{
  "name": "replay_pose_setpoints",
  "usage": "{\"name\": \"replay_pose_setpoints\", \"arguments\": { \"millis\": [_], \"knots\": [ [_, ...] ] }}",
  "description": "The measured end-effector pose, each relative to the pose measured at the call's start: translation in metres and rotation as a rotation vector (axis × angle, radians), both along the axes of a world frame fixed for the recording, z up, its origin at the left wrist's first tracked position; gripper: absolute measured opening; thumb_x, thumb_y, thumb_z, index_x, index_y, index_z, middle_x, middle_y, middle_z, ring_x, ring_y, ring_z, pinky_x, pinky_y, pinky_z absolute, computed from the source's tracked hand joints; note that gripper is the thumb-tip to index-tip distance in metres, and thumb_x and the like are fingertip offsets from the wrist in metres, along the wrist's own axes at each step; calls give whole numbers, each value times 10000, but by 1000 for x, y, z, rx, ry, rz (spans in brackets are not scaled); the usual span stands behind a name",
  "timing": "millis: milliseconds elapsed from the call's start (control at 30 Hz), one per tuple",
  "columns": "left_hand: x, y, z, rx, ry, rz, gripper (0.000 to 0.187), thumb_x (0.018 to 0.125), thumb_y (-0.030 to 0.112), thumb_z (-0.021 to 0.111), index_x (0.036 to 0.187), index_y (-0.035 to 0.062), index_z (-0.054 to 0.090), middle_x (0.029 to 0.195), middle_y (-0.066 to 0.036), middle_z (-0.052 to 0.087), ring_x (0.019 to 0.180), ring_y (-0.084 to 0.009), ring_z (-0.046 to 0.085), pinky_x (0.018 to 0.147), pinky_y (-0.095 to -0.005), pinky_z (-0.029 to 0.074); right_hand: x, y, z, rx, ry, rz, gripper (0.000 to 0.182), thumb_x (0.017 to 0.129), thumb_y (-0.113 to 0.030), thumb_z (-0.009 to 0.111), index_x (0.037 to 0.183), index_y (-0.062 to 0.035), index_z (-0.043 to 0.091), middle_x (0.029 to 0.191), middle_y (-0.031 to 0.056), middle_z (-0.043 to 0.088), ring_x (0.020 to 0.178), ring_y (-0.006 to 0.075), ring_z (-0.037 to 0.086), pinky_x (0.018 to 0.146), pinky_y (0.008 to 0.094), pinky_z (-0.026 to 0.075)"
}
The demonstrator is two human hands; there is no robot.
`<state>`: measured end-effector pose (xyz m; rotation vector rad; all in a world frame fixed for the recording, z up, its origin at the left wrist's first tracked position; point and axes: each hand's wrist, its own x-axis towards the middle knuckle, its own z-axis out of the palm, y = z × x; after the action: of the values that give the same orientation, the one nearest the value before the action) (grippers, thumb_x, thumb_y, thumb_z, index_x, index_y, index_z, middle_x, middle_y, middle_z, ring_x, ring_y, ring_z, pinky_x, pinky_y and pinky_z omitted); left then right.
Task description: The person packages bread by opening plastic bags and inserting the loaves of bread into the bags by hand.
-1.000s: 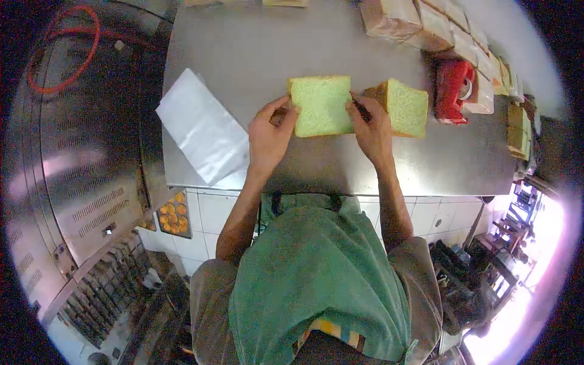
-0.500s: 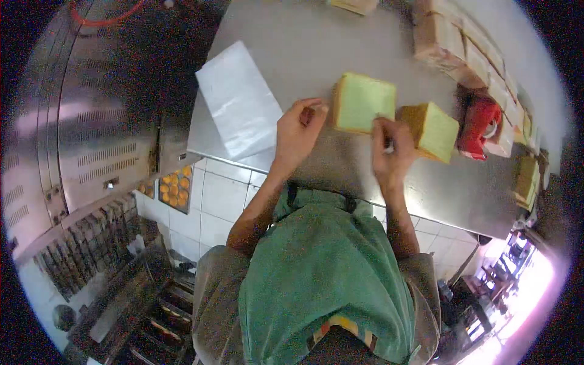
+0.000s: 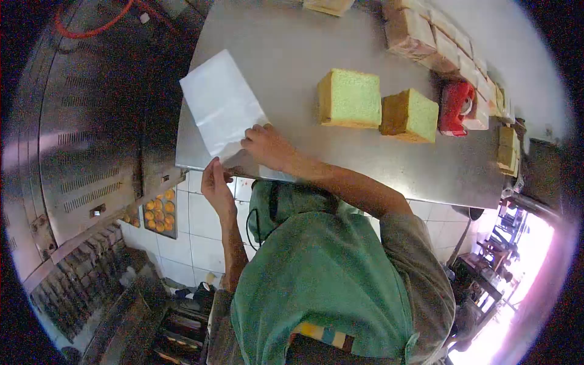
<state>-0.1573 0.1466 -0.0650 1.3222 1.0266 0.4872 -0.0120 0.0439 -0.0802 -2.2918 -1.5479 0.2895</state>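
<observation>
Clear plastic bags (image 3: pixel 222 100) lie flat on the left part of the metal table. My left hand (image 3: pixel 218 182) is at the table's front edge, its fingers pinched at the bags' lower end. Reaching across from the right, my right hand (image 3: pixel 267 146) has its curled fingers on the lower right corner of the bags. To the right stand a green bread loaf (image 3: pixel 353 98) with a brown crust and a second green loaf (image 3: pixel 412 115) close beside it; neither hand touches them.
Wrapped loaves (image 3: pixel 426 36) line the table's back right, with a red tape dispenser (image 3: pixel 455 108) before them. Another loaf (image 3: pixel 328 5) sits at the far edge. At left are a metal oven (image 3: pixel 91 121) and a tray of round baked goods (image 3: pixel 160 213) below table height.
Both hands have moved left, away from the loaves, to the lower end of the plastic bags. The view has shifted slightly. The loaves stay on the table.
</observation>
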Motion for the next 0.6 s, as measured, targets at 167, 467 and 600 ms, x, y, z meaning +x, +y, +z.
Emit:
{"name": "replay_pose_setpoints", "arguments": {
  "millis": [167, 467, 600],
  "knots": [
    [11, -9, -2, -121, -221, 18, 416, 935, 192, 597, 1267, 17, 417, 907, -92, 631, 832, -170, 603, 720, -304, 489, 18, 10, -3, 4, 332, -24, 191, 817, -168, 599, 893, -4, 658, 934, 177, 629, 939, 349, 591, 850, 441, 472],
    [21, 0, -2, -146, -151, -86, 398, 927, 143, 587, 1275, 49, 418, 958, -109, 635, 893, -159, 592, 783, -309, 484, 25, 11, 11, -36, 492, -109, 237, 796, -214, 667, 879, 7, 690, 856, 193, 656, 847, 339, 634, 787, 426, 492],
    [8, 6, -21, -189, -143, -207, 506, 928, 168, 603, 1341, -3, 366, 957, -129, 631, 869, -159, 615, 708, -276, 490, 26, 11, 30, -40, 562, -242, 234, 776, -212, 708, 858, 7, 691, 844, 160, 671, 792, 271, 644, 732, 376, 503]
  ]
}}
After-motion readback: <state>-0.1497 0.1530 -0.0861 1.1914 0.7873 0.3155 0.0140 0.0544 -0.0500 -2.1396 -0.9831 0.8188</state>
